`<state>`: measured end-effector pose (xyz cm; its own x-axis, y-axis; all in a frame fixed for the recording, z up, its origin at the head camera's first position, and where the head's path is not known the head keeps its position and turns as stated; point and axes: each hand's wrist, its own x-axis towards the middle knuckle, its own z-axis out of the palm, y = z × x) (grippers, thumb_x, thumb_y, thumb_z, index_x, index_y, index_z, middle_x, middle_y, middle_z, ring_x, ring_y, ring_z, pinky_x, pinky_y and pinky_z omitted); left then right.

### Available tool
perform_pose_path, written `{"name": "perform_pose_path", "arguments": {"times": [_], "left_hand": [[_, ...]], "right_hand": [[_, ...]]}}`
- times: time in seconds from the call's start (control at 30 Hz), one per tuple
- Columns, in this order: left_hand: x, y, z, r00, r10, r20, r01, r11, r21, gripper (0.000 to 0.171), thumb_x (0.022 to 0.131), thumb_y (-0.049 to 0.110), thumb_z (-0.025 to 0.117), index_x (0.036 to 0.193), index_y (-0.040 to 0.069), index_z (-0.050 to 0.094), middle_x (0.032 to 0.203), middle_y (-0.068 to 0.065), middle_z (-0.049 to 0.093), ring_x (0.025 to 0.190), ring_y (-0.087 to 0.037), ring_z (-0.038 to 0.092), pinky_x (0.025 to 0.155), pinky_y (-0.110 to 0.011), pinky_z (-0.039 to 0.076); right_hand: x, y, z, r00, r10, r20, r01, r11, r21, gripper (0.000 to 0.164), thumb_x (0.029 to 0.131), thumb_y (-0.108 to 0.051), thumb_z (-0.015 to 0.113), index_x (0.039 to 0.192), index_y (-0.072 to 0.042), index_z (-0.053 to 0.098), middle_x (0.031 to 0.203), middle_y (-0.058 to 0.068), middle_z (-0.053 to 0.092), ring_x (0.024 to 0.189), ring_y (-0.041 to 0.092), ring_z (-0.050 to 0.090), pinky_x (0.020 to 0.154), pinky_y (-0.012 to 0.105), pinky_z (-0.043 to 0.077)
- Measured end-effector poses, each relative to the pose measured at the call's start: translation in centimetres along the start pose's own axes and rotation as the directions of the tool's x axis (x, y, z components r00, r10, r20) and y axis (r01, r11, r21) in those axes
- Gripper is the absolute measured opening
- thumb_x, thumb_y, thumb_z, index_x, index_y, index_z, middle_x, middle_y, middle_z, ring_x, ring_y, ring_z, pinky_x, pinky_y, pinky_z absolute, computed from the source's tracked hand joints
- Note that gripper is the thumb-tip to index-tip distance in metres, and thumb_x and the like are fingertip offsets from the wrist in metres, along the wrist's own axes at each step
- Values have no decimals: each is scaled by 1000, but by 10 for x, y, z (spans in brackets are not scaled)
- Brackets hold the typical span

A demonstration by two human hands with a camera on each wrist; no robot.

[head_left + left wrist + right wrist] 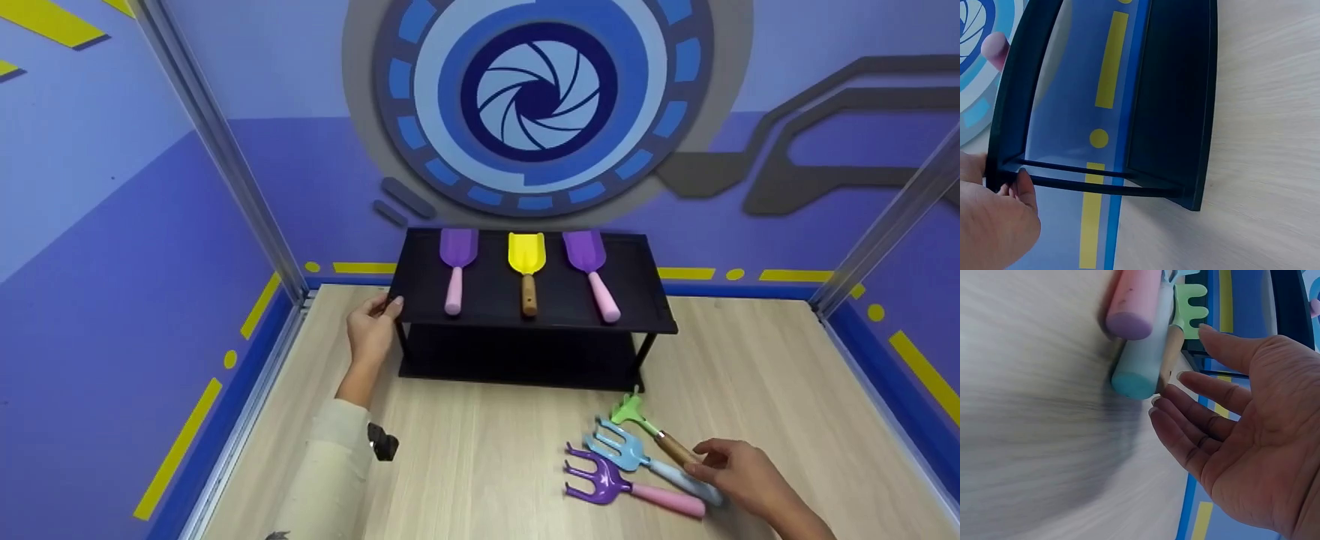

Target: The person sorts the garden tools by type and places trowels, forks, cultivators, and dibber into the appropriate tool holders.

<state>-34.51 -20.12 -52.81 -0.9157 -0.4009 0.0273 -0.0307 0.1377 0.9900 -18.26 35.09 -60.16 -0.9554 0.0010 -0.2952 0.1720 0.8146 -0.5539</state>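
Note:
My left hand (371,330) grips the left edge of a two-tier black shelf (491,292) near its front corner; in the left wrist view the thumb and fingers close around that corner by the post. On the right, my right hand (739,476) hovers at the wooden handle of a small green rake (630,409). The right wrist view has its fingers loosely bent, thumb apart, beside the handle's end with nothing in the palm. Next to that rake lie a light blue hand fork (624,453) and a purple hand fork (604,480) with a pink handle.
Across the shelf top lie a purple scoop (459,247), a yellow scoop (527,255) and another purple scoop (585,251), handles toward me. The shelf stands on a wood-grain table (480,442) near the back wall. Blue printed panels (187,247) and metal posts enclose the table.

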Motion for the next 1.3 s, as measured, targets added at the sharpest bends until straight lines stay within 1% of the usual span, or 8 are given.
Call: {"name": "perform_pose_path", "arguments": {"times": [0.13,0.33,0.6,0.8,0.93,1.1,1.2,1.3], "left_hand": [[-2,-4,2,1000,-21,-1,21,999,-44,37,103,25,74,129,-1,73,126,-19,70,112,-24,65,87,-19,53],[-4,-5,3,998,-62,2,62,988,-139,38,103,26,73,131,0,72,126,-16,68,111,-19,65,87,-16,55],[-6,-3,2,998,-59,26,62,989,-134,37,105,26,71,131,0,72,125,-16,68,109,-18,65,88,-15,56],[-7,-3,1,998,-60,23,62,988,-142,37,105,25,71,132,0,72,127,-17,68,109,-18,66,88,-17,57],[-7,-4,2,998,-66,15,68,986,-151,37,105,25,71,131,0,72,128,-18,69,109,-19,66,92,-21,57],[-7,-3,2,998,-56,20,59,989,-137,34,105,25,71,129,1,74,125,-17,70,107,-18,67,106,-38,58],[-7,-3,1,997,-66,35,70,988,-139,35,106,25,70,132,2,73,124,-15,69,107,-17,66,111,-43,56],[-7,-2,0,996,-78,50,84,986,-141,37,106,27,69,134,2,72,126,-15,67,111,-19,65,112,-43,55]], "right_hand": [[1,0,6,1000,-2,2,2,1000,-8,44,87,-32,88,116,-2,76,97,4,76,90,17,67,75,36,55],[8,2,14,1000,-4,7,4,1000,15,33,90,-24,85,113,-2,75,94,4,74,86,17,64,72,33,53],[9,3,15,999,3,40,-4,999,46,18,95,-15,78,106,-2,72,89,3,70,81,16,62,67,29,51],[8,6,9,998,-29,47,25,996,82,18,96,-14,76,104,1,69,90,5,71,82,17,63,65,28,52],[9,13,1,991,-71,116,49,982,183,24,99,-13,73,109,8,67,95,9,72,84,18,66,66,29,57],[10,20,-5,969,-82,232,2,946,323,37,102,-16,69,123,14,64,100,8,72,88,18,67,71,32,60],[9,19,-5,975,-51,216,-22,947,321,39,103,-19,69,127,11,66,104,8,72,89,17,64,71,31,58],[8,17,-4,986,-25,162,-24,956,293,36,103,-19,68,126,9,69,107,9,71,90,18,62,70,31,57]]}}
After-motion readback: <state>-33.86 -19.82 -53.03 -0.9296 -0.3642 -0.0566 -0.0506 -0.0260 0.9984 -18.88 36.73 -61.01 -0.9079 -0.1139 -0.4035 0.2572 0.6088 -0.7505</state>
